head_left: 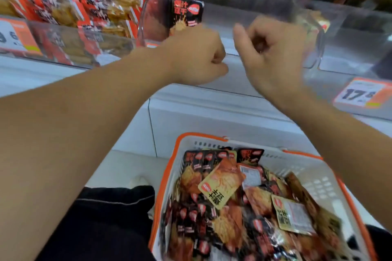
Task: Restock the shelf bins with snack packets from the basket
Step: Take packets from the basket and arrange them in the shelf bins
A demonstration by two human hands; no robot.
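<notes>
Along the top of my view runs the white shop shelf with its clear plastic bins; the bin on the left is packed with orange-red snack bags, the one ahead of my hands looks mostly bare behind its glossy wall. Below, near my lap, sits the white plastic basket with an orange rim, heaped with small flat snack packets: black-and-red wrappers with a red heart-shaped logo, some showing golden-brown food through a clear window, a couple turned over to tan backs with white labels. An orange-and-white price tag reading 17 hangs on the shelf edge to the right.

My left hand is raised to the shelf, fingers curled round the lower end of one black-and-red packet with bold red characters, which stands upright above the fist against the bin front. My right hand hovers just beside it, fingers loosely curled, holding nothing, not touching the left.
</notes>
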